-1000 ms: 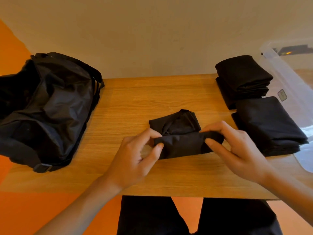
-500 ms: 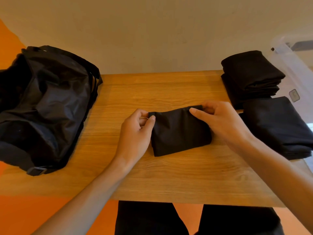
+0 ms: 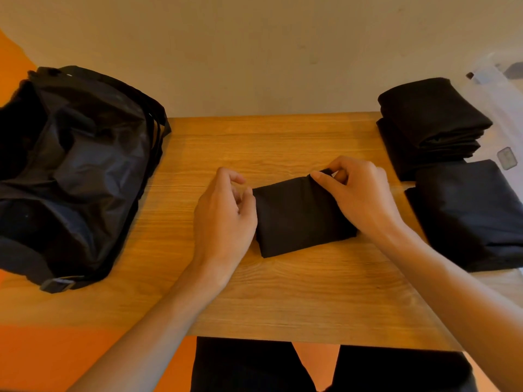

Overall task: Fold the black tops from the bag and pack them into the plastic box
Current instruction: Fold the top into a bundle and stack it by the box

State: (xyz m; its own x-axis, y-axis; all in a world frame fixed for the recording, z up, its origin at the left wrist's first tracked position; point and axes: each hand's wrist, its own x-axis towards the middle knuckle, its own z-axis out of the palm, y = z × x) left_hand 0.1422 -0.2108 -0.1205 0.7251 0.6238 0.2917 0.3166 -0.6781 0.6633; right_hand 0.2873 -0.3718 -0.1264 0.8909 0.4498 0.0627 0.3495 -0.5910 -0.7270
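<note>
Middle of the tabletop [image 3: 283,292] holds a small folded black top [image 3: 300,216]. The right hand [image 3: 359,199] pinches its far right corner in a tight grip. The left hand [image 3: 223,216] curls at the left edge, thumb touching; its grip I cannot tell. The bag [image 3: 76,171] sits left. A far pile [image 3: 427,123] and a near pile [image 3: 475,213] lie right, beside the plastic box [image 3: 501,114].

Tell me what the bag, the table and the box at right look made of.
Bag: thin synthetic cloth, likely nylon; faint sheen, sharp crinkles. Table: wood or wood-look laminate, matt; grain lines show, which one is unclear. Box: translucent plastic, with a pale, cloudy wall.
</note>
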